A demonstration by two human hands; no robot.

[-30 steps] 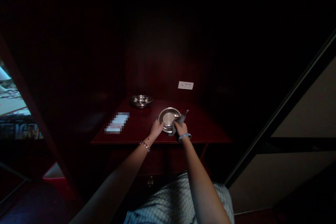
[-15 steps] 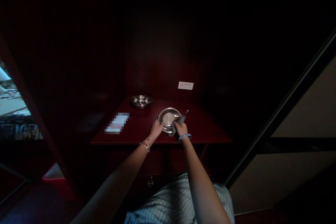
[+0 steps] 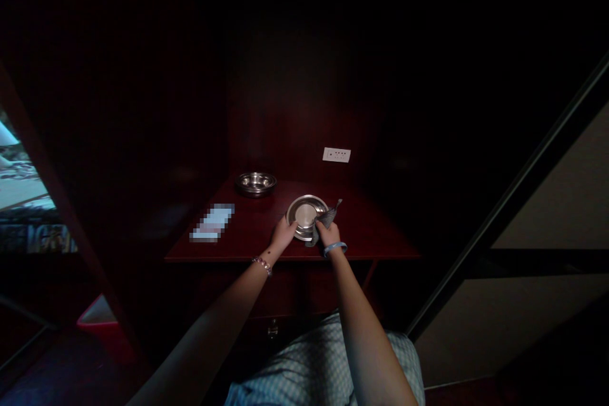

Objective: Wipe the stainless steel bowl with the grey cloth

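A shiny round metal dish (image 3: 305, 212) is tilted toward me above the front of the dark red desk (image 3: 257, 228). My left hand (image 3: 284, 232) grips its left rim, with the thumb over the edge. On the right side, my right hand (image 3: 328, 233) is closed on a grey cloth (image 3: 329, 217), pressing it against the dish's rim. Part of the cloth hangs below the rim and a corner sticks up to the right. Behind and to the left rest stacked metal dishes (image 3: 256, 184); how many are in the stack I cannot tell.
A blurred, light-coloured flat item (image 3: 212, 222) lies at the desk's left. A white socket plate (image 3: 337, 155) is on the back panel. Below left stands a red bin (image 3: 102, 323); a dark-framed pale panel (image 3: 547, 203) slopes along the right.
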